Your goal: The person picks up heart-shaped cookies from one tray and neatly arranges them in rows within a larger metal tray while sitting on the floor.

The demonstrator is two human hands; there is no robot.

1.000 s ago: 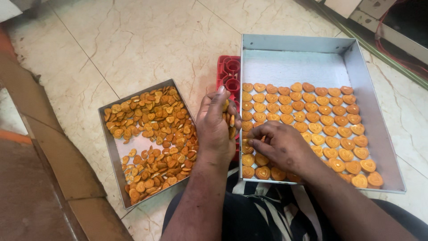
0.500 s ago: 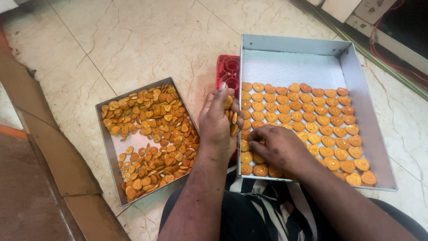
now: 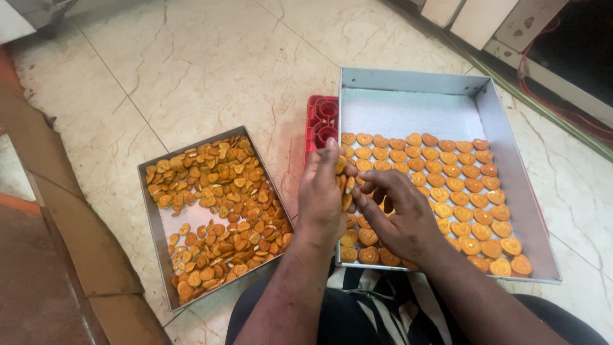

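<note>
On a cracked marble floor (image 3: pixel 211 70), a left hand (image 3: pixel 322 198) grips stacked biscuits (image 3: pixel 345 185); the right hand (image 3: pixel 399 214) pinches one above the large tray (image 3: pixel 511 153).

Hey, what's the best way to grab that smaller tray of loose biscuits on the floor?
Probably by the two long rims of the small tray, one hand on each side, coming from above. The walls are low and upright, and the piled biscuits would slide if it tilts.
</note>
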